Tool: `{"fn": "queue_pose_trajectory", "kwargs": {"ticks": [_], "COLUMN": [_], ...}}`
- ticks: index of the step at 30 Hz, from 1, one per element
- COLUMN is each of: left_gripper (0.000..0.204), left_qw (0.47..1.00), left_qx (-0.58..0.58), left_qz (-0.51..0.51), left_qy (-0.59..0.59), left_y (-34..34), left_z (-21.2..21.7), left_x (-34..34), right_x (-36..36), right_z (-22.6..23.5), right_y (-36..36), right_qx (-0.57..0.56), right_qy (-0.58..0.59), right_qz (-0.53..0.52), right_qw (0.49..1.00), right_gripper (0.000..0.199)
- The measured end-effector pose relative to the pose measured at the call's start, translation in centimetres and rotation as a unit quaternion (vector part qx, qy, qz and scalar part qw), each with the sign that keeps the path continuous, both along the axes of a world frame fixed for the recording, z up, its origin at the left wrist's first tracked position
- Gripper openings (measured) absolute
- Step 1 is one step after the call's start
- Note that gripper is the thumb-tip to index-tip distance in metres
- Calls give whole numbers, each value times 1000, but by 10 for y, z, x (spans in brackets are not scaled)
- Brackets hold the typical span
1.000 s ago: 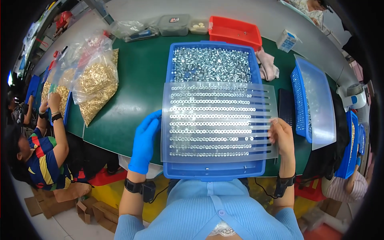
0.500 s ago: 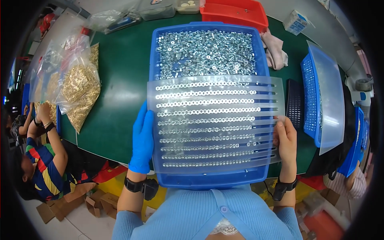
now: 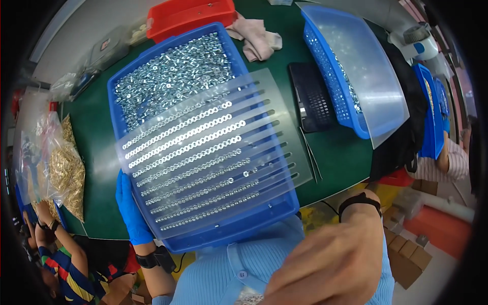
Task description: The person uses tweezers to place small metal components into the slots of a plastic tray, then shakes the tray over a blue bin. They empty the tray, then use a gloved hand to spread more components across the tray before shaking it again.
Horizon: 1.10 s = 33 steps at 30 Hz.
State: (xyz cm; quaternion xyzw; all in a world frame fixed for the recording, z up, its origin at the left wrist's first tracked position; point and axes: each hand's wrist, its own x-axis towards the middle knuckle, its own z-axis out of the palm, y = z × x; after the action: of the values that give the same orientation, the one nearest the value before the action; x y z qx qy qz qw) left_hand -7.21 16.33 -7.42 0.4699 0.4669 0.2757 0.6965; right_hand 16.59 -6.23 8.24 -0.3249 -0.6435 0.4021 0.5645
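A clear slotted plate [image 3: 282,145] lies slanted across the near part of a blue tray [image 3: 277,216], its slots partly lined with small silvery ring-shaped metal pieces [image 3: 190,157]. My left hand [image 3: 133,208], in a blue glove, grips the plate's left edge, its visible fingers stretched along the side. Any fingers beneath the plate are hidden. My bare right hand [image 3: 328,259] is raised close to the camera, away from the plate. Motion smears it, and its fingertips are hidden. Loose metal pieces [image 3: 178,71] fill the tray's far part.
Tweezers [image 3: 311,155] and a black perforated tray [image 3: 311,99] lie to the right, before a blue basket [image 3: 330,84] with a translucent sheet [image 3: 366,66]. At the back are a red bin [image 3: 190,18] and pink cloth [image 3: 256,40]. Bags of gold-coloured pieces [image 3: 66,170] and another person's hand [image 3: 46,211] are left.
My right hand has let go of the plate's right edge and moved down toward me. The view has turned, so plate and tray appear slanted; the tweezers now show. My left hand stays at the plate's edge.
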Motion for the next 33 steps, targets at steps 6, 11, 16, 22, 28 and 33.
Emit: {"fn": "queue_pose_trajectory", "kwargs": {"ticks": [6, 11, 16, 22, 28, 33], "left_gripper": [41, 41, 40, 39, 38, 37], "left_qw": [999, 1000, 999, 1000, 996, 993], "left_qx": [35, 10, 36, 28, 40, 13], "left_qz": [17, 24, 22, -2, 5, 1], "left_qy": [9, -17, 13, -4, -74, -117], "left_y": [4, 3, 4, 5, 12, 19], "left_z": [-14, -12, -10, -6, -8, -15], "left_x": [-6, -12, -15, -12, -22, -25], "right_x": [2, 21, 26, 32, 42, 21], "right_z": [10, -14, -94, -142, -137, -60], "right_y": [-14, -46, -68, -65, -82, -106], "right_qx": [129, 101, -237, -285, -334, -327], "right_qy": [-84, -35, -484, -472, -441, -233], "right_qz": [59, -168, -438, -479, -433, -450], "right_qw": [986, 980, 720, 683, 712, 798], "right_gripper": [51, 12, 16, 19, 25, 17]}}
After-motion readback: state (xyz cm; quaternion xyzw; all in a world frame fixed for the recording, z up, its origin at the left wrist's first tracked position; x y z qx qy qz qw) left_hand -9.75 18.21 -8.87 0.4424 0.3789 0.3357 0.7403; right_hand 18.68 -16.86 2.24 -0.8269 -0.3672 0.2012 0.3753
